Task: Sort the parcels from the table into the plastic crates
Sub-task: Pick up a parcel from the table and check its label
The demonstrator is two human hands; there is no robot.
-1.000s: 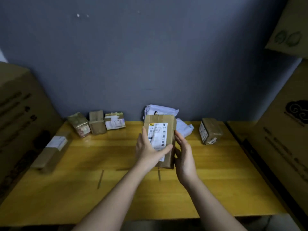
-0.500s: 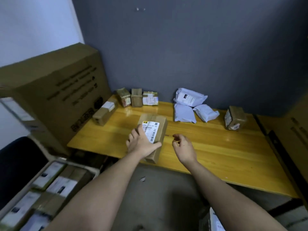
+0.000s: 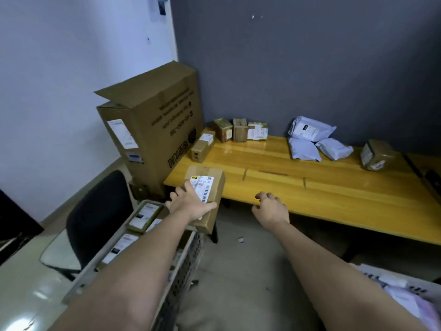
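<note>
From the head camera, the left hand (image 3: 191, 205) grips a labelled cardboard parcel (image 3: 205, 199) from above, thumb along its right side, holding it in the air past the wooden table's (image 3: 334, 194) near-left corner, above a grey plastic crate (image 3: 181, 271) that holds labelled parcels. The right hand (image 3: 270, 209) hangs loosely curled and empty at the table's front edge.

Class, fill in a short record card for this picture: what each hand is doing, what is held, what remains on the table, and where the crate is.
left hand: grips brown parcel over the crate
right hand: empty, fingers loosely curled
table: five brown boxes, three white mailer bags
crate: lower left, already holds parcels
</note>
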